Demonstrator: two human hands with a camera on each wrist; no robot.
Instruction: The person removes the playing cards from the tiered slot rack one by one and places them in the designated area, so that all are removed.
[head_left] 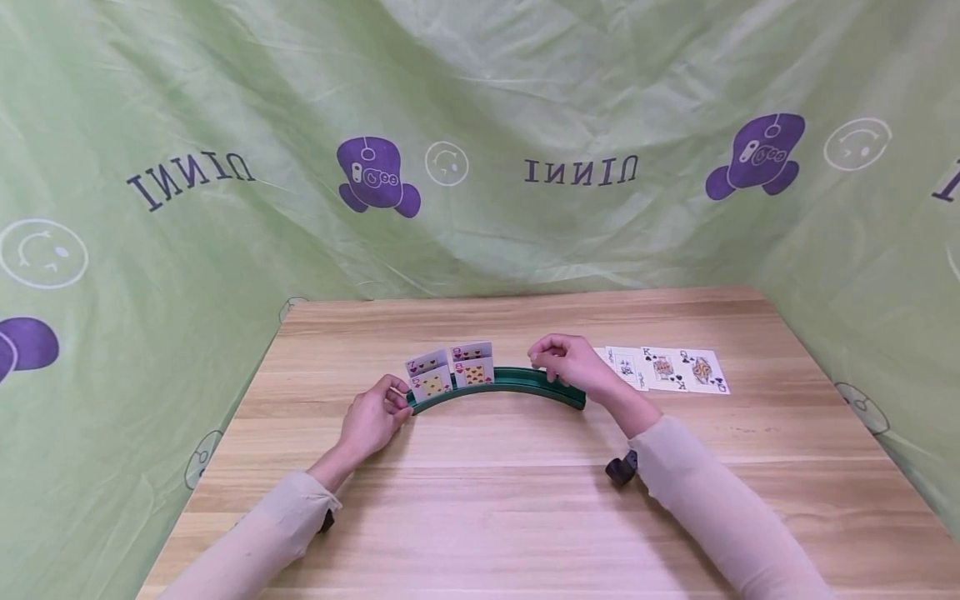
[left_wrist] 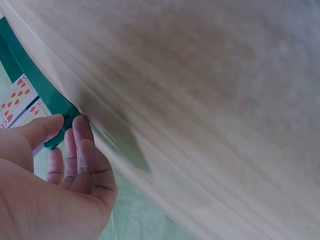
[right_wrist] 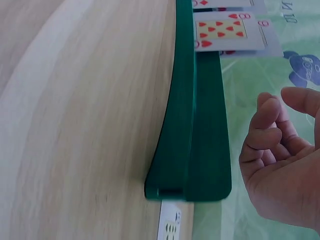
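A curved green card holder (head_left: 525, 380) stands on the table with playing cards upright in its left half. At its left end a 5 card (head_left: 432, 385) stands before a 7 (head_left: 426, 362); beside them an 8 of hearts (head_left: 475, 373) stands before a 9 (head_left: 472, 350). My left hand (head_left: 375, 414) pinches the left end of the holder between thumb and fingers, as the left wrist view shows. Over the holder's right part hovers my right hand (head_left: 573, 364), fingers loosely bent, with nothing in them. In the right wrist view this hand (right_wrist: 280, 165) is apart from the holder.
Face-up cards lie at the right: a king (head_left: 663, 369), a queen (head_left: 702, 370) and a face card (head_left: 626, 365), with another partly hidden behind my right hand. The wooden table (head_left: 495, 500) ends at a green printed curtain (head_left: 480, 242). Dark wrist devices (head_left: 621, 469) sit under the sleeves.
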